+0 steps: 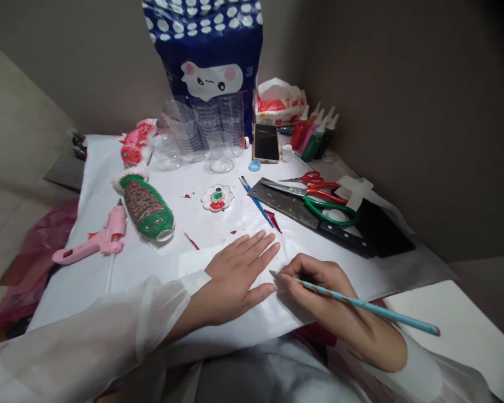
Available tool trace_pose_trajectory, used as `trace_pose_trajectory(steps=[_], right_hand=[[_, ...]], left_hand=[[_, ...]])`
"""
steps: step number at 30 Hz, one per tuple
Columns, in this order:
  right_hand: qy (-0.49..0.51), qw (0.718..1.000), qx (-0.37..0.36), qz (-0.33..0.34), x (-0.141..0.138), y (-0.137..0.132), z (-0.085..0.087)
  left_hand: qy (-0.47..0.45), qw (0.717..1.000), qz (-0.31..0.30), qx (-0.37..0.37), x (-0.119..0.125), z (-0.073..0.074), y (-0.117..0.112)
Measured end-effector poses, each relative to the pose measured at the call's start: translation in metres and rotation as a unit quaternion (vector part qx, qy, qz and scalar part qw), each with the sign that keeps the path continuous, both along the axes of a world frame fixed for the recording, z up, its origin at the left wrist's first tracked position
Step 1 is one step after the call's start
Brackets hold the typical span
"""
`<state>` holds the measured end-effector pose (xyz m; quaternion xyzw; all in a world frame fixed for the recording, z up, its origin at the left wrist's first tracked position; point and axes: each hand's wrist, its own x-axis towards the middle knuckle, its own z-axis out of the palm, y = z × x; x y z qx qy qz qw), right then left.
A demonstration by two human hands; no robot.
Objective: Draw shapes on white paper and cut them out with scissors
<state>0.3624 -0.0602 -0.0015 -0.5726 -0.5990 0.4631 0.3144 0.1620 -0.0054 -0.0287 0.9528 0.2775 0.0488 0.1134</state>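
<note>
My left hand (239, 277) lies flat with its fingers stretched out, pressing on a white sheet of paper (193, 263). Between the fingers of my right hand (319, 285) is a light blue pencil (373, 308), its dark tip close to the paper, just right of my left hand. Whether the tip touches the sheet I cannot tell. Beyond my hands sits a flower-shaped paint palette (205, 200) with red, green and black paint. Two blue paintbrushes (260, 207) lie right of it.
A green painted fish (151, 215), a red one (138, 146) and a pink glue gun (107, 235) lie at left. A cleaver (285, 210), green-handled scissors (331, 215) and red-handled scissors (308, 178) lie at right. Behind stand clear plastic cups (210, 129), a phone (266, 144) and paint bottles (317, 140).
</note>
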Motion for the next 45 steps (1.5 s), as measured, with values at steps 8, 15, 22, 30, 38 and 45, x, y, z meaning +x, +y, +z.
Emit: trace_pose_trajectory(steps=[8, 15, 22, 30, 38, 45], right_hand=[[0.004, 1.0, -0.011, 0.028, 0.007, 0.0, -0.002], [-0.014, 1.0, -0.011, 0.017, 0.011, -0.003, -0.001], [-0.016, 1.0, -0.012, -0.006, 0.014, -0.005, 0.003], [-0.026, 0.999, -0.022, 0.017, 0.02, -0.01, -0.002], [-0.014, 1.0, -0.009, 0.001, 0.021, -0.007, -0.006], [0.018, 0.999, -0.002, -0.043, 0.01, -0.005, -0.005]], left_hand=[[0.006, 1.0, 0.004, 0.013, 0.0, -0.002, 0.001], [-0.004, 1.0, -0.003, 0.023, -0.002, -0.002, 0.0], [-0.007, 0.999, -0.004, 0.031, -0.002, -0.004, 0.001], [0.001, 1.0, -0.004, 0.026, -0.001, -0.003, 0.001], [0.023, 1.0, 0.006, 0.014, 0.001, 0.0, 0.001], [0.028, 1.0, 0.007, 0.009, 0.002, -0.002, 0.001]])
